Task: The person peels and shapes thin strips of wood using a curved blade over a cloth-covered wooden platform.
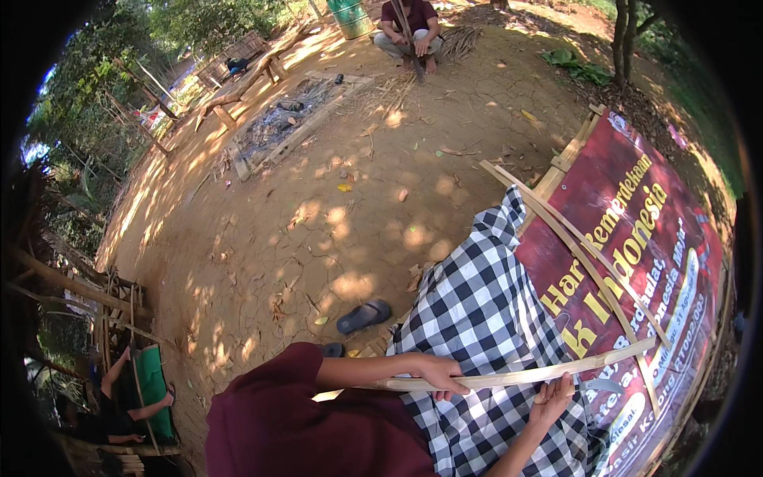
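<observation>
A long pale bamboo strip (509,377) lies across my lap, which is covered by a black-and-white checked cloth (477,294). My left hand (442,375) is closed around the strip near its middle. Farther right, my right hand (550,400) is closed on a knife (602,385), with its fingers up against the strip's lower edge. The knife's grey curved blade points right, just below the strip; its handle is mostly hidden in the hand. Two thin bamboo strips (574,248) rest on the printed red banner (588,191) at my right.
A dark slipper (364,316) lies on the dirt ahead. Farther off are a wood-framed ash pit (278,131), a bamboo bench (262,71) and a green drum (350,17). One person (409,32) squats with a long piece; another person's arm (147,409) shows by a green sheet (155,389) at left.
</observation>
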Demonstrator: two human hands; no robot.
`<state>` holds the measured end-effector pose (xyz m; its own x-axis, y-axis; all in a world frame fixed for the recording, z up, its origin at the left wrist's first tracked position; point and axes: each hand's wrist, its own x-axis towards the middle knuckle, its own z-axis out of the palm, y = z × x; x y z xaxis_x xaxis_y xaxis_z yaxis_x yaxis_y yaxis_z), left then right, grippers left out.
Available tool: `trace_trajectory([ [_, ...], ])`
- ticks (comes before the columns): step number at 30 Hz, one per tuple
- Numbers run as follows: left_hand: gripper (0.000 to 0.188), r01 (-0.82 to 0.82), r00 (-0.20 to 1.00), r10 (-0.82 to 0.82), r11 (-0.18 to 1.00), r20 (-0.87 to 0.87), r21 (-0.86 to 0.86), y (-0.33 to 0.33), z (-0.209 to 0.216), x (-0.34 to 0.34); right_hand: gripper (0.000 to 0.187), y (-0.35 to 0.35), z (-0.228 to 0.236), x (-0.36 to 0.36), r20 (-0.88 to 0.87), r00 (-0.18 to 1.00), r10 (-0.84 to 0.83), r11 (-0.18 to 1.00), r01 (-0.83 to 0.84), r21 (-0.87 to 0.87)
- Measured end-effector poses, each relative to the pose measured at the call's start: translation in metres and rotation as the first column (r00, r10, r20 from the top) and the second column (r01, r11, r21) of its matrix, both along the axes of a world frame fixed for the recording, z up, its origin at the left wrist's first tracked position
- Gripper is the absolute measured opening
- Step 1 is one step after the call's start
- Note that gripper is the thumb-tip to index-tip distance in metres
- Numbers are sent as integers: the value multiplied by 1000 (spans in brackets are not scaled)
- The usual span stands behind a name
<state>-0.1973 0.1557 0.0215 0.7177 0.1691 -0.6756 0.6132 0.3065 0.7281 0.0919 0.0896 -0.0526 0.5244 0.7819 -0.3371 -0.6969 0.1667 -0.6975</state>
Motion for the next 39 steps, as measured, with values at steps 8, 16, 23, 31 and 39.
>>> trace_trajectory([
  [8, 20, -49, 989, 1, 947, 149, 317, 8, 34, -10, 31, 18, 21, 16, 600, 799, -26, 943, 220, -251],
  [16, 15, -300, 953, 273, 764, 135, 571, 40, 104, 17, 26, 64, 127, -68, 969, -38, 244, 958, -145, -247],
  [23, 17, -472, 882, 348, 679, 318, 562, 36, 130, 19, 37, 61, 154, -100, 981, -84, 175, 968, -169, -187],
  [31, 25, -293, 953, 249, 605, 174, 741, 19, 121, 23, 39, 55, 128, -64, 961, -68, 266, 939, 243, -243],
  [39, 24, -255, 962, 244, 629, 125, 734, 10, 108, 30, 37, 37, 114, -72, 980, -6, 200, 977, 80, -199],
])
